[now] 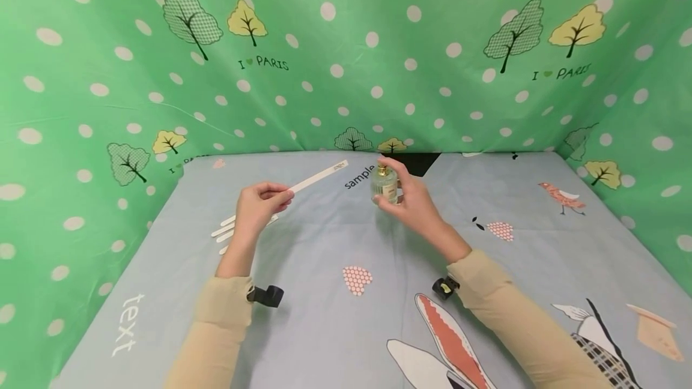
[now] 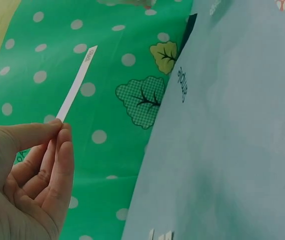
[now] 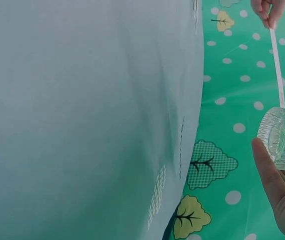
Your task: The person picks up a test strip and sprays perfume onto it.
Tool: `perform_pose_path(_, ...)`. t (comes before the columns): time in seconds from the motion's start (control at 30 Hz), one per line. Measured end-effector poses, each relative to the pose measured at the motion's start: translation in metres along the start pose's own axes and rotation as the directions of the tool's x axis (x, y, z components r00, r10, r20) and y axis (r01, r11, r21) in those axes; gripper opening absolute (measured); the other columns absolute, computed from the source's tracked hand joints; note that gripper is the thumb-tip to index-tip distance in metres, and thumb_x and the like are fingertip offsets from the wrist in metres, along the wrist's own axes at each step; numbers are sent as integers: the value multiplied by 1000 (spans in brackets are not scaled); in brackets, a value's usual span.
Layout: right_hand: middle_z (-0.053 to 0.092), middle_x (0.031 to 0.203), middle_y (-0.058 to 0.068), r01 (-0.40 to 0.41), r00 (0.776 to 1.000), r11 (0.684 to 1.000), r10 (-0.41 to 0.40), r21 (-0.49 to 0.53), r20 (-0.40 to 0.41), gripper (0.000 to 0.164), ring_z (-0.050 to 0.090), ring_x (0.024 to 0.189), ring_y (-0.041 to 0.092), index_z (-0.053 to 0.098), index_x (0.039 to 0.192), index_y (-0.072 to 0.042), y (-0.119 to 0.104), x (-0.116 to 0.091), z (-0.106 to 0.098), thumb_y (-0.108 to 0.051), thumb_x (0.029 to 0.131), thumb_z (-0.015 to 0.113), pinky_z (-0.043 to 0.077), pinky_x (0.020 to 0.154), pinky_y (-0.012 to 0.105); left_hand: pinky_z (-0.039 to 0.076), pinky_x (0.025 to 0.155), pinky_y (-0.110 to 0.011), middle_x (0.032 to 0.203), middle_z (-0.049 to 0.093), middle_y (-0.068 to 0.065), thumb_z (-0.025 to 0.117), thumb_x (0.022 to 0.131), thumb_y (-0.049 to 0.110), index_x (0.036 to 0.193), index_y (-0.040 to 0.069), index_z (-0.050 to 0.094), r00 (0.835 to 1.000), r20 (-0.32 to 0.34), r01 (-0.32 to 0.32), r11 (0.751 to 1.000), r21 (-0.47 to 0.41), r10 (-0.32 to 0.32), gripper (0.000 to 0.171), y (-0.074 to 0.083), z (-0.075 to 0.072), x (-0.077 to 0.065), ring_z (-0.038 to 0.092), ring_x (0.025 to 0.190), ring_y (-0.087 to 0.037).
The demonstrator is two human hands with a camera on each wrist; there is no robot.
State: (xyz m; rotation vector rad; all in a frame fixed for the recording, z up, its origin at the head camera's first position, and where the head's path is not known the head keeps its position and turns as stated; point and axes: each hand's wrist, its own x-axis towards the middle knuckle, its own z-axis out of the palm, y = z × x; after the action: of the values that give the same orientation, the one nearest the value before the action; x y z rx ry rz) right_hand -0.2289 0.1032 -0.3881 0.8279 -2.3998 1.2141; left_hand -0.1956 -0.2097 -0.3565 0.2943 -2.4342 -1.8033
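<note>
Green dotted cloth walls a pale printed table sheet; left hand pinches a white paper strip by one end, free tip aimed at the perfume bottle, presumably to catch spray; right hand wraps the bottle, held above the sheet; nozzle direction hidden; spare strips partly covered.

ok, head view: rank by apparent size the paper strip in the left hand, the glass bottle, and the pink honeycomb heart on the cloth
1. Paper strip, clearly the longest, though thin.
2. Pink honeycomb heart and glass bottle look about alike; the right hand covers part of the bottle, and the heart lies nearer the camera, so no ranking between them.
</note>
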Motion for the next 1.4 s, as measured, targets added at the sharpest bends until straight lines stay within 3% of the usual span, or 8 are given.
perform_pose_path(0.5,60,132,12,28,999,1000,-29,5,37,71,67,90,27,40,147,-23,-4,8,9,-13,85,75,54,51,24,60,72,-19,79,72,3,76,89,14,109,-8,70,1000,28,-9,1000,-10,9,31,10,14,-1,68,70,-1)
perform_pose_path(0.83,65,124,15,34,999,999,-34,-5,33,72,69,88,28,42,146,-23,-6,10,16,-11,84,76,58,59,32,60,70,-20,82,74,-2,75,89,13,107,-7,70,999,38,-25,1000,3,25,27,14,20,-3,68,70,-2)
perform_pose_path(1.07,67,119,16,-1,1000,1000,2,-22,29,71,70,84,26,42,146,-24,-7,7,15,-12,85,75,53,51,25,61,70,-20,82,75,-3,75,89,14,105,-5,71,999,42,-26,1000,1,26,25,13,26,-7,69,71,-4)
perform_pose_path(1.4,68,118,15,-24,1000,998,24,-55,5,69,66,78,24,45,144,-25,-6,4,12,-12,84,77,52,51,25,61,72,-22,84,75,-5,75,89,15,106,-4,72,999,36,-27,1000,4,26,25,12,28,-6,69,71,-4)
